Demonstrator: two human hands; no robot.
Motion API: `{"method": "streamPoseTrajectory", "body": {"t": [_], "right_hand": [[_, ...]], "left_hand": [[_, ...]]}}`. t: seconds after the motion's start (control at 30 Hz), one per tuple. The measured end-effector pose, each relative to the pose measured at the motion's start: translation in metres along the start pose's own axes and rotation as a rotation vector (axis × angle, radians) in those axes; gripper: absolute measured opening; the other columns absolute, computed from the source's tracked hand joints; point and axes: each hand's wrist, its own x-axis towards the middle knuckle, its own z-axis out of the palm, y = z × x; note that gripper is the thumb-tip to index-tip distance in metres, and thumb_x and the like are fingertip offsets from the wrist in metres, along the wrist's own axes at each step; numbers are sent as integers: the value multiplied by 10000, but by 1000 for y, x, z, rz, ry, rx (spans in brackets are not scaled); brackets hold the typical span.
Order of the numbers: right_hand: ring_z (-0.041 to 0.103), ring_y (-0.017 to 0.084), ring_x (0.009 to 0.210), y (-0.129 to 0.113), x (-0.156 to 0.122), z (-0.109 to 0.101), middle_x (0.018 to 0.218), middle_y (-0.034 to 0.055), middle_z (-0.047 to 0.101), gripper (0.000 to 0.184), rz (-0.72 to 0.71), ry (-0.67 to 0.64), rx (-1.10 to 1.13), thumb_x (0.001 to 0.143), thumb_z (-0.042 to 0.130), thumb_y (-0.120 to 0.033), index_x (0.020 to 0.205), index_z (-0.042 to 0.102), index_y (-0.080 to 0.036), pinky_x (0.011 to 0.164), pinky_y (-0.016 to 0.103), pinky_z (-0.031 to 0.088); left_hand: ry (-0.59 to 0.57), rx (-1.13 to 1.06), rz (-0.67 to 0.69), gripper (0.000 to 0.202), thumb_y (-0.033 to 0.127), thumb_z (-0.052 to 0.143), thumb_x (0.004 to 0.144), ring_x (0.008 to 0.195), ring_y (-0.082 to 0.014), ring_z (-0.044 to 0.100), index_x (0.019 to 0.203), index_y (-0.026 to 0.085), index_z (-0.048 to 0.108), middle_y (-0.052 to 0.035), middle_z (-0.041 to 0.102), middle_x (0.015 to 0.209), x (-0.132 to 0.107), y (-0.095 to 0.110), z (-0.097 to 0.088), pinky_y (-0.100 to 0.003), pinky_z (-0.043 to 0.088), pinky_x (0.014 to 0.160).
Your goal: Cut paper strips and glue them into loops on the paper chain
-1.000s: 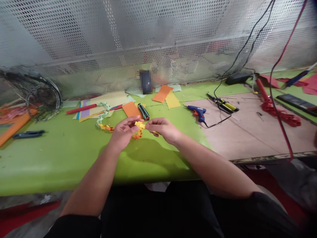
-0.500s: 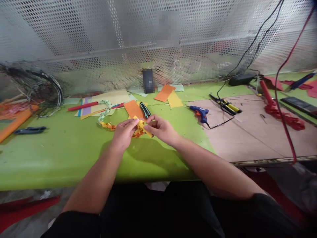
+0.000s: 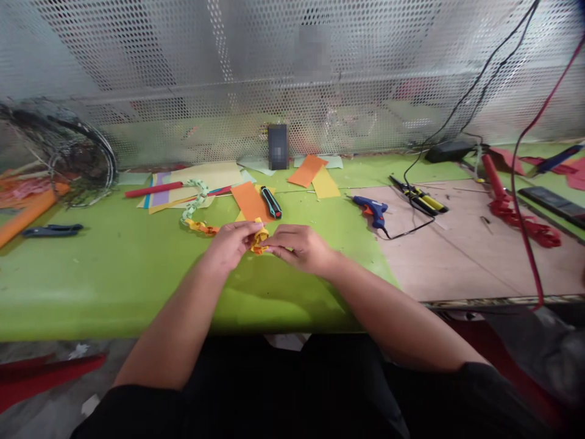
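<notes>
A paper chain (image 3: 202,228) of looped links, green at the far end and yellow to orange nearer me, curves across the green table to my hands. My left hand (image 3: 234,242) pinches the yellow and orange links at its near end between thumb and fingers. From the right, my right hand (image 3: 301,247) grips the same yellow paper loop (image 3: 261,236) with thumb and forefinger. Just beyond my hands lies a utility knife (image 3: 271,203) with a black and teal handle, partly over an orange paper sheet (image 3: 248,201).
A blue glue gun (image 3: 371,209) and yellow-handled pliers (image 3: 423,198) lie to the right. Coloured paper sheets (image 3: 214,172) and a red paper roll (image 3: 153,189) lie back left. A dark phone-like block (image 3: 278,147) leans on the mesh. Another dark tool (image 3: 53,230) is far left.
The yellow strip that stuck out between my hands now curls into a loop. My right hand's fingers have closed lower, against the loop. The view has shifted slightly.
</notes>
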Motion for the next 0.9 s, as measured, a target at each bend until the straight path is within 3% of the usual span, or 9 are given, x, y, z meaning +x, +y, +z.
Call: {"method": "streamPoseTrajectory", "body": {"t": [0.1, 0.17, 0.27, 0.33, 0.47, 0.67, 0.9], "right_hand": [[596, 153, 707, -6, 2, 2, 791, 42, 691, 233, 152, 46, 128, 1066, 675, -340, 936, 798, -189, 670, 308, 471], [509, 124, 610, -8, 3, 5, 694, 5, 622, 294, 359, 99, 320, 1012, 742, -419, 848, 786, -179, 590, 290, 405], [457, 103, 524, -7, 6, 9, 624, -21, 607, 356, 677, 233, 624, 831, 897, -522, 831, 802, -179, 512, 274, 346], [483, 102, 510, -5, 8, 10, 634, -16, 643, 394, 801, 322, 768, 693, 982, -506, 821, 805, -178, 505, 273, 370], [504, 107, 492, -2, 10, 10, 588, -7, 635, 375, 909, 315, 875, 617, 999, -444, 755, 790, -165, 483, 268, 369], [442, 101, 462, 3, 11, 10, 506, -28, 538, 234, 966, 297, 916, 616, 909, -325, 680, 750, -165, 448, 257, 300], [321, 69, 410, 8, 14, 10, 463, -73, 382, 245, 1094, 292, 940, 604, 773, -205, 545, 536, -203, 416, 247, 195]], "left_hand": [[7, 67, 89, 337, 359, 1022, 628, 768, -164, 742, 866, 168, 878, -81, 824, 848, -3, 0, 1, -272, 611, 736], [13, 200, 191, 319, 382, 1012, 669, 816, -178, 758, 895, 194, 887, -69, 835, 883, -6, -1, 1, -285, 613, 781], [20, 435, 369, 268, 391, 968, 760, 849, -192, 768, 964, 232, 897, -54, 849, 939, -10, -3, 0, -299, 611, 799], [19, 552, 494, 222, 386, 935, 810, 874, -204, 780, 981, 251, 899, -51, 855, 989, -12, -4, 0, -317, 622, 821], [17, 754, 753, 99, 286, 835, 909, 917, -202, 796, 978, 246, 894, -56, 852, 1035, -14, -5, 2, -319, 635, 877], [-50, 981, 1065, 177, 191, 738, 986, 895, -178, 796, 1073, 255, 877, -59, 850, 1063, -12, -8, 2, -300, 632, 840], [-120, 1220, 1230, 220, 177, 687, 1014, 967, -233, 774, 1165, 224, 839, -90, 837, 1080, -9, -9, 0, -384, 620, 927]]}}
